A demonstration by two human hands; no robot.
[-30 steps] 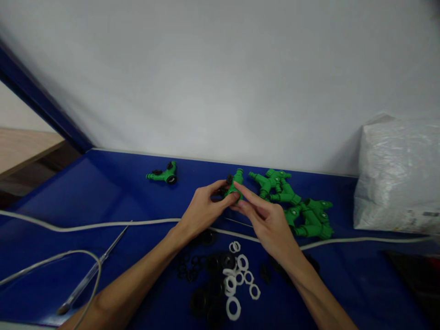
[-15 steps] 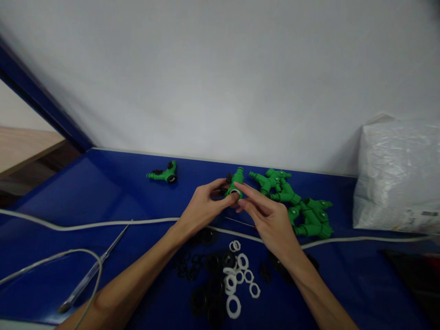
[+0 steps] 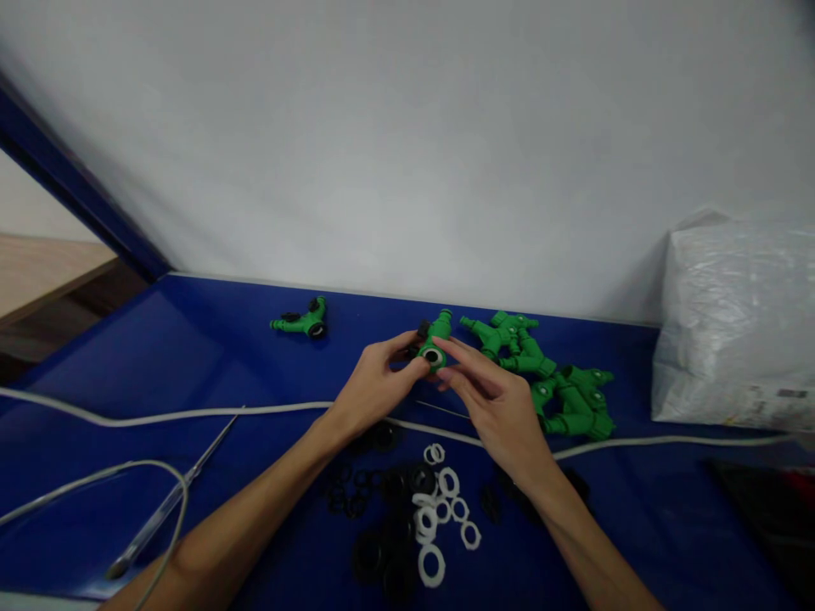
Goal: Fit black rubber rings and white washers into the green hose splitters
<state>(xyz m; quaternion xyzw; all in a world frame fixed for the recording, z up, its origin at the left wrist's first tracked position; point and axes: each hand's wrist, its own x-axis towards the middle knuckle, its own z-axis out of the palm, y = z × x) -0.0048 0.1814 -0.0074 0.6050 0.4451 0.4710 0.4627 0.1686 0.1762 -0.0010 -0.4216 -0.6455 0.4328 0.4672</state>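
Observation:
Between both hands is a green plastic hose splitter, its round opening turned toward me with a white ring inside. My left hand is closed on its left side, thumb by the opening. The fingers of my right hand press against its right side. A black valve lever shows on the splitter's upper left. Below the hands lie several white rings and several black rings. Just right of my right hand is a pile of green splitter bodies.
Another green splitter with black levers lies at the back left. A white cable crosses the blue table. At the left lies a screwdriver with a clear handle. A plastic-wrapped package stands at the right, against the white wall.
My left thumb has shifted off the splitter's opening, so the white ring inside shows more fully. Both hands keep their hold in nearly the same place.

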